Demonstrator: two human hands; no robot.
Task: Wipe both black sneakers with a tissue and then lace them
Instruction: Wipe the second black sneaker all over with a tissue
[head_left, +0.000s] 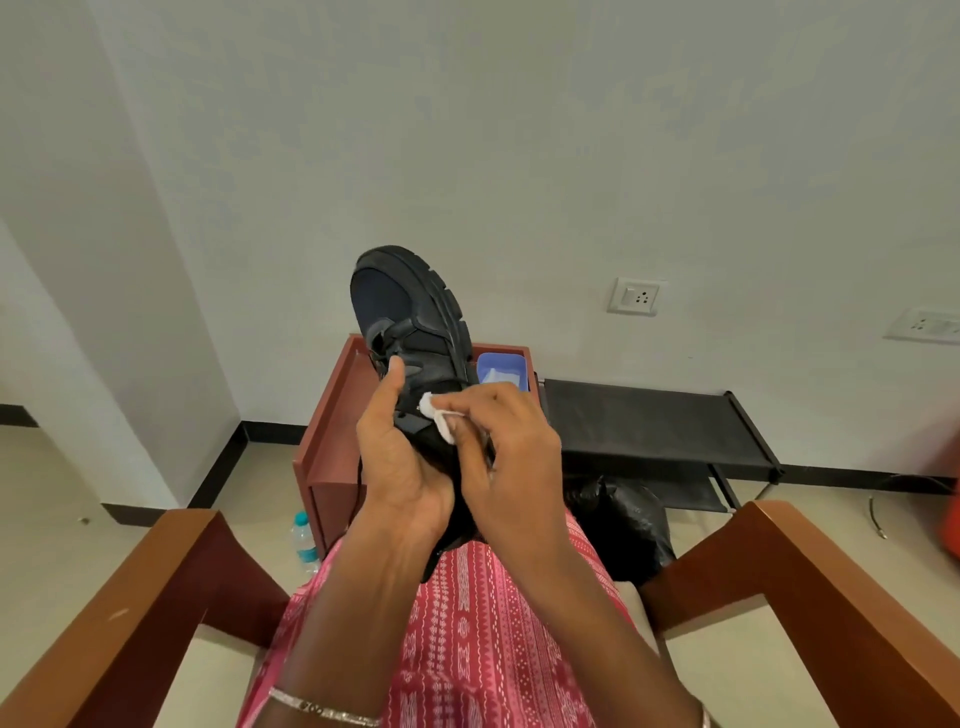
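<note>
A black sneaker is held up in front of me, toe pointing away and up, sole edge turned to the right. My left hand grips it from the left around the heel, thumb lying along the lace area. My right hand pinches a small white tissue and presses it on the sneaker's side near the collar. The second sneaker is not in sight.
A reddish wooden table stands ahead with a blue tray holding white tissues. A black rack is to its right, a black bag below it, a water bottle on the floor. Wooden chair arms flank my lap.
</note>
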